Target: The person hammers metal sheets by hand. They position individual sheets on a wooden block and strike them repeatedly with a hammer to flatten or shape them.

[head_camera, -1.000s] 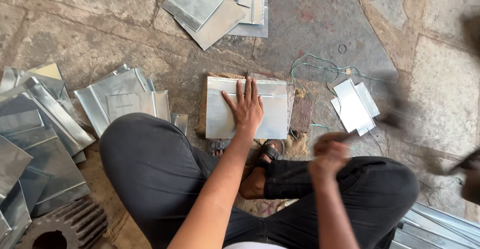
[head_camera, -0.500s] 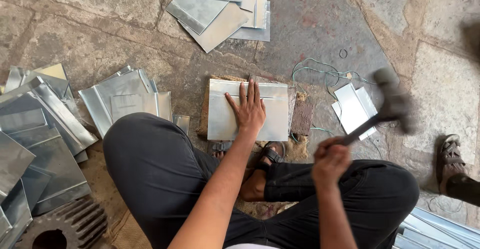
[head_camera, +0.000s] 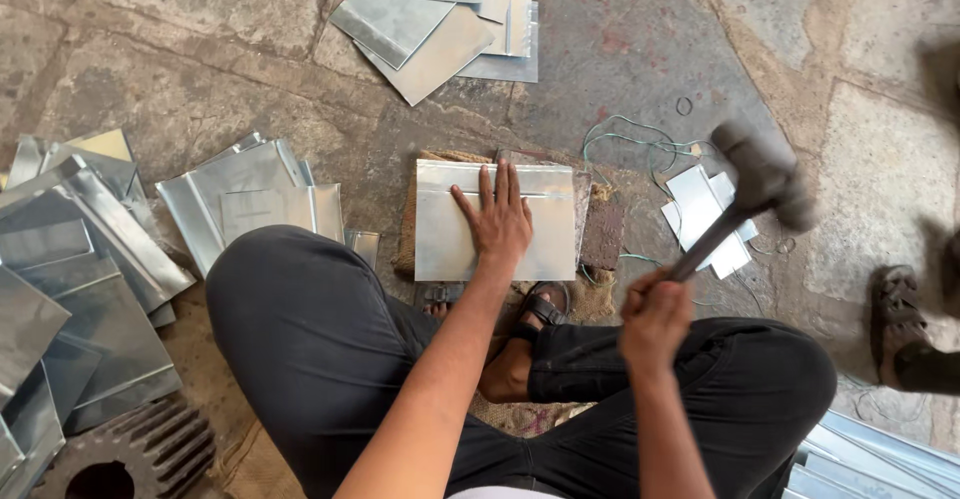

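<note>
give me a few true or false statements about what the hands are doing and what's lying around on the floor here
1. The left hand lies flat on the metal sheet in front of the person. True.
2. The right hand holds a pair of shears. False: it grips a hammer by the handle, head raised above the floor.
3. The hammer head rests on the sheet. False: it is up in the air, to the right of the sheet and blurred.
4. More metal sheets lie piled at the person's left. True.
5. Another person's sandalled foot shows at the right edge. True.
6. The gear wheel sits on top of the sheet. False: it is at the lower left corner, apart from it.
</note>
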